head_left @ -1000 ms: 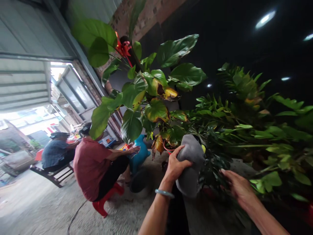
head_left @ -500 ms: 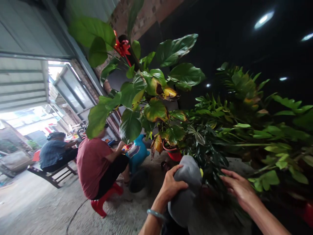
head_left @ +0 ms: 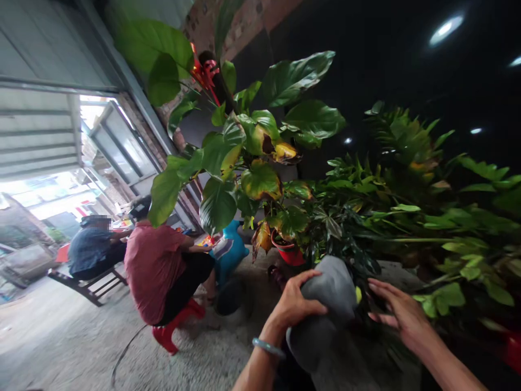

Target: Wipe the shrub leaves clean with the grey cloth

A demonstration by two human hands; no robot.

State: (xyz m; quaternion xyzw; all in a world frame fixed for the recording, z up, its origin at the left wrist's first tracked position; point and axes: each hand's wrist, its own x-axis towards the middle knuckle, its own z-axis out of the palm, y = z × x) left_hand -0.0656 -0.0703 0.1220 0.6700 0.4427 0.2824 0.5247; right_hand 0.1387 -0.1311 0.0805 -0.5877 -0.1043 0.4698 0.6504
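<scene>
My left hand [head_left: 293,305], with a pale bangle on the wrist, grips a grey cloth [head_left: 329,304] bunched low in front of a dark-leaved plant [head_left: 345,228]. The fingers wrap the cloth's left side. My right hand [head_left: 396,312] hovers just right of the cloth with fingers stretched out flat, beside the dark leaves, holding nothing. A tall plant with large green and yellowing leaves [head_left: 244,157] rises behind from a red pot [head_left: 290,254].
A person in a red shirt [head_left: 152,271] squats on a red stool [head_left: 173,328] at the left, next to a blue object [head_left: 230,252]. Another person [head_left: 91,250] sits further back on a bench. Bushy green foliage [head_left: 448,228] fills the right. The ground is gravelly concrete.
My left hand has lowered the grey cloth from the upper leaves and shifted it slightly right. My right hand stays open beside it, now closer to the cloth.
</scene>
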